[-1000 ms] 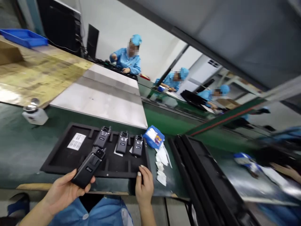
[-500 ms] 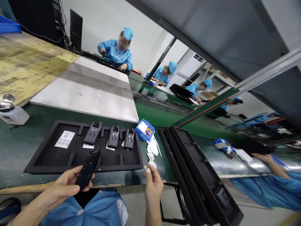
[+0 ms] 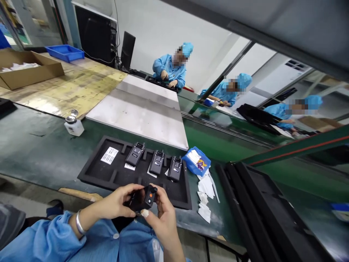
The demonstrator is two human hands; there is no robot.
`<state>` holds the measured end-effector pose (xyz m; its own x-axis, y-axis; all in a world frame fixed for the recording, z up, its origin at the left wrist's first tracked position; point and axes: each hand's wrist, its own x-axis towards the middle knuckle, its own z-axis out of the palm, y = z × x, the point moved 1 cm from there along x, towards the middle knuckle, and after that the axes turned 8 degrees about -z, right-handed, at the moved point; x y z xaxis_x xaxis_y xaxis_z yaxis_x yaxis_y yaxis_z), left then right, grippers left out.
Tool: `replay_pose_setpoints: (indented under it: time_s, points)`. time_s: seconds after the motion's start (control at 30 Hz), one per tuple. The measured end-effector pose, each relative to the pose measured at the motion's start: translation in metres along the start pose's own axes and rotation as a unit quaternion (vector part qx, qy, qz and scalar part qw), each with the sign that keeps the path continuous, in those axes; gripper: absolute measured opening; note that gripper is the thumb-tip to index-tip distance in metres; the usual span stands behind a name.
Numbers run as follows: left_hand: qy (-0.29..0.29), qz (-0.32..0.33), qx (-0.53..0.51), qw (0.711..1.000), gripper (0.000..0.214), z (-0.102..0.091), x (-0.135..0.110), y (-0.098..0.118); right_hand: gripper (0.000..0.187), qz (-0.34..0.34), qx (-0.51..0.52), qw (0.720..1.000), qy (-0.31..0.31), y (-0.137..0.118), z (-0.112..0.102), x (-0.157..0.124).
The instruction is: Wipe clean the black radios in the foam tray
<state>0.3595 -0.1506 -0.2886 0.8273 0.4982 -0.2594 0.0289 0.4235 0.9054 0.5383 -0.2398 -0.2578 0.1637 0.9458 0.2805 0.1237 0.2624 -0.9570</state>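
Both my hands hold one small black radio-like device (image 3: 142,198) with an orange button, just in front of my chest. My left hand (image 3: 116,202) wraps its fingers round the device's left side. My right hand (image 3: 160,214) closes on its right end, thumb near the bottom. Right behind them lies a black foam tray (image 3: 109,174) on the green bench, with three similar black devices (image 3: 156,162) standing in its back slots and a white label (image 3: 109,155) at its left.
A blue packet of wipes (image 3: 196,161) and loose white slips (image 3: 205,196) lie right of the tray. Stacked black trays (image 3: 261,211) stand at the right. A small white bottle (image 3: 73,124) sits at the left. Other workers in blue sit along the far line.
My right hand has come in from the tray's right corner and closed on the device beside my left hand. The device has turned end-on. The view has swung left.
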Motion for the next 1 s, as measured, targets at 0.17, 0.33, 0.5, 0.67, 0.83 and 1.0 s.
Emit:
replay_pose_setpoints:
  time_s: [0.17,0.33,0.5,0.67,0.83,1.0]
  points:
    - [0.022,0.035,0.106,0.993,0.081,-0.001,-0.003,0.004,0.055,-0.019,-0.034,0.999,-0.025,-0.006,0.007,0.000]
    - [0.051,0.061,0.181,0.980,0.075,-0.003,-0.008,-0.001,0.059,-0.035,-0.071,0.996,-0.050,-0.020,0.007,0.005]
    - [0.106,0.040,0.216,0.970,0.073,-0.019,-0.017,-0.005,0.045,-0.008,-0.249,0.957,0.146,0.009,-0.085,-0.004]
    - [0.137,0.013,0.171,0.976,0.076,-0.035,-0.021,-0.009,0.071,0.134,-0.395,0.835,0.357,0.048,-0.212,-0.049]
    - [0.126,0.025,0.210,0.969,0.077,-0.030,-0.018,-0.008,0.073,0.180,-0.460,0.811,0.312,0.063,-0.243,-0.049]
    - [0.157,0.056,0.296,0.941,0.073,-0.020,-0.017,-0.004,0.052,0.212,-0.529,0.785,0.242,0.078,-0.229,-0.014]
